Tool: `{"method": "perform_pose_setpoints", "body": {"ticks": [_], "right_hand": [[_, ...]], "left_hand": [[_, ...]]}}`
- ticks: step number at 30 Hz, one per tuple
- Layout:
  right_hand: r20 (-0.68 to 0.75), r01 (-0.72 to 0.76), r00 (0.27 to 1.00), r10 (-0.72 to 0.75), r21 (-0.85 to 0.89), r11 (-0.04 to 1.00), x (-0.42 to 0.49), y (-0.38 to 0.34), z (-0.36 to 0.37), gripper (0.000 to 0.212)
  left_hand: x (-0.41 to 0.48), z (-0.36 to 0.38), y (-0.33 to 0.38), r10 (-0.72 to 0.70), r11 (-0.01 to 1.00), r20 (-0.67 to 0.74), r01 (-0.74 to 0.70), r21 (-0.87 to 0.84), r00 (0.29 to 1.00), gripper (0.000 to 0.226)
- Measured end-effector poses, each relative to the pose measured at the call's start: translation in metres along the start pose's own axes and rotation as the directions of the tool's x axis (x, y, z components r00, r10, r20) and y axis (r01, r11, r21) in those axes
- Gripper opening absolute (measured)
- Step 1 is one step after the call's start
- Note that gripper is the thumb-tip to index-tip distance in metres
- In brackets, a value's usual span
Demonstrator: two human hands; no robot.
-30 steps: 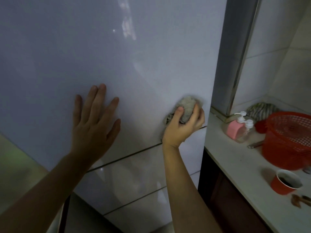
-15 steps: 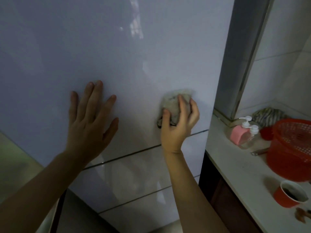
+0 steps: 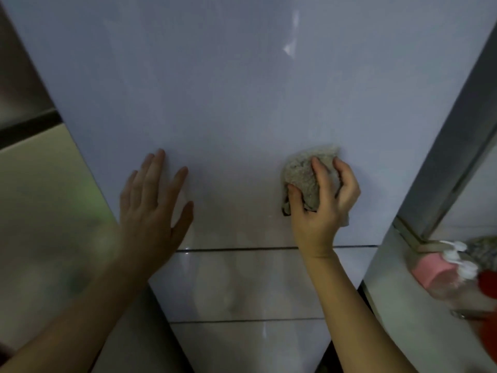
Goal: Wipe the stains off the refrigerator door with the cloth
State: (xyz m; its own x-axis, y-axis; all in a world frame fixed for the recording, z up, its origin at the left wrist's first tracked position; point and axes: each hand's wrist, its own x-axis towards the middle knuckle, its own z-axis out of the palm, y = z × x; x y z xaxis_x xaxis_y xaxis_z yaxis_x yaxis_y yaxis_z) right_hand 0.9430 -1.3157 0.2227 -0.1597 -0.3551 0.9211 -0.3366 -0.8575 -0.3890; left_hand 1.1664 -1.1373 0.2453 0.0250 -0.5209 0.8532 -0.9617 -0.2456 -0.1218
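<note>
Right hand [image 3: 320, 208] grips crumpled, nubby grey cloth [image 3: 304, 179] against glossy, flat refrigerator door [image 3: 228, 90]; left hand [image 3: 152, 203] flat, fingers spread.

The right hand [image 3: 320, 211] is covering much of the cloth [image 3: 301, 173]. I'm seeing the pink pump bottle [image 3: 430, 270] blurring, and the frame edge is cutting off a red thing [image 3: 488, 281].

The refrigerator door [image 3: 242, 90] offered free, flat surface across the upper and middle frame. At centre left the left hand [image 3: 150, 200] lay flat on it, barring the leftward path of the right hand [image 3: 320, 200] gripping the cloth [image 3: 301, 173]. At lower right, pump bottles [image 3: 441, 270] crowded the counter [image 3: 398, 305] just beside the door's edge.
</note>
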Motion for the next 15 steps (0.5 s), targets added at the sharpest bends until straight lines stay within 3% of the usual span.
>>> {"method": "perform_pose_setpoints", "body": {"ticks": [6, 15], "right_hand": [[0.000, 0.052, 0.999, -0.052, 0.009, 0.999, 0.000, 0.004, -0.002, 0.043], [0.044, 0.265, 0.964, -0.262, -0.078, 0.961, 0.006, 0.001, 0.007, 0.047]], "left_hand": [[-0.021, 0.010, -0.006, 0.026, 0.999, 0.063, -0.028, 0.045, 0.998, 0.060], [-0.031, 0.029, -0.018, 0.004, 1.000, -0.042, -0.003, 0.031, 0.999, 0.060]]}}
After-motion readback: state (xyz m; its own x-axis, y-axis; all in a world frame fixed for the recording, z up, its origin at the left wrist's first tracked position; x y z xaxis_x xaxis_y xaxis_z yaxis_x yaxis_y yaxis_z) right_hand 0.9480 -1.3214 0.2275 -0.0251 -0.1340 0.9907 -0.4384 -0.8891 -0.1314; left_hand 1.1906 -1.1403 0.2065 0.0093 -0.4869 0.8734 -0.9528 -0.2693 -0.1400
